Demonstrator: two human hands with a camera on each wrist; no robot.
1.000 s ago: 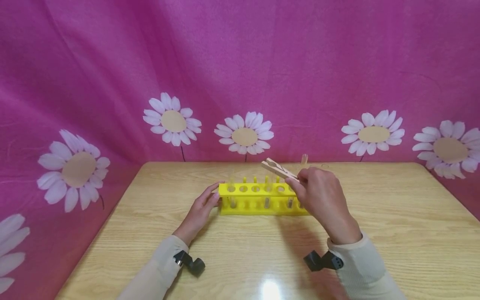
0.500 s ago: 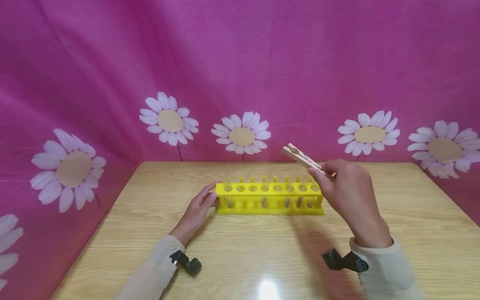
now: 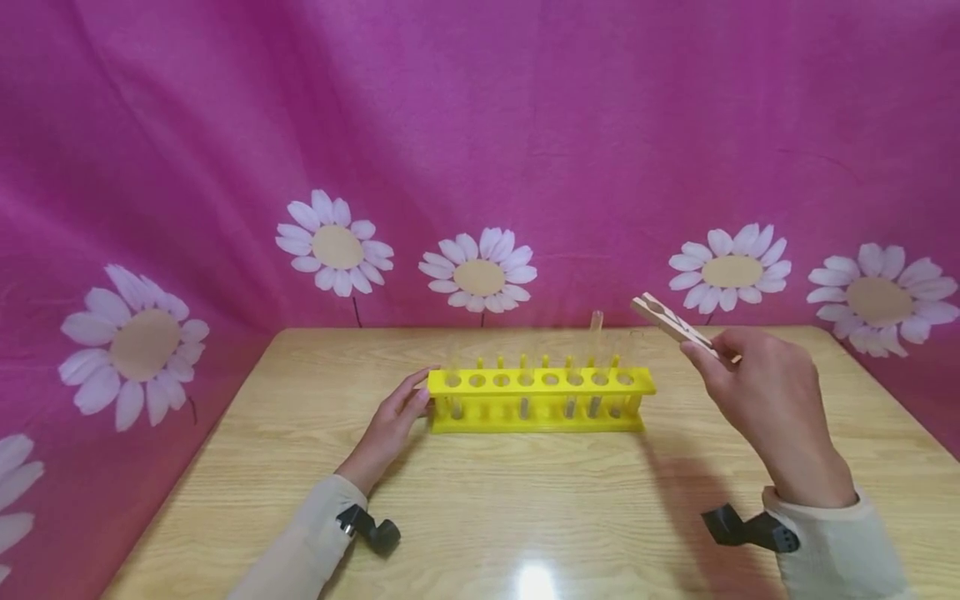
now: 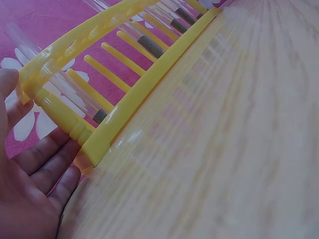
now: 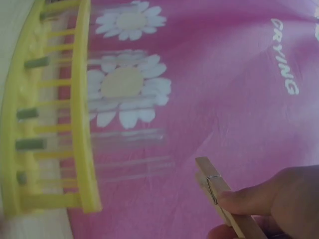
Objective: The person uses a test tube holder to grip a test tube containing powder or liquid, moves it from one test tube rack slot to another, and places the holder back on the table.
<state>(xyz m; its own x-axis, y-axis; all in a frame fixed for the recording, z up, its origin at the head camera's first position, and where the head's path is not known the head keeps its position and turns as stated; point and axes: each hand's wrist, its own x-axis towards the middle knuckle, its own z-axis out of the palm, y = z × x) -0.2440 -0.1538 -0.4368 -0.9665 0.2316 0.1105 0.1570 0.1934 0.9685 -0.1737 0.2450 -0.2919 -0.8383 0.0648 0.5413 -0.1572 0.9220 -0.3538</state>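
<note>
A yellow test tube rack [image 3: 542,427] stands on the table with several clear test tubes [image 3: 596,323] upright in its holes. Dark contents show low in the tubes [image 4: 150,46] in the left wrist view. At the rack's left end, my left hand [image 3: 387,425] holds the frame between thumb and fingers, the fingers lying against the end post [image 4: 62,113]. To the right of the rack and above the table, my right hand [image 3: 772,396] pinches a wooden test tube clamp [image 3: 673,323] with a wire spring. Nothing shows between the clamp's tips, which point up and left.
The wooden table [image 3: 480,517] reaches back to a pink cloth [image 3: 480,125] printed with white daisies. Thin yellow pegs [image 3: 545,362] rise along the rack's back. A small black camera mount sits on each wrist.
My right hand has moved right with the clamp, from over the rack's right end to beyond it. The left hand stays at the rack's left end, and the rack stays in place.
</note>
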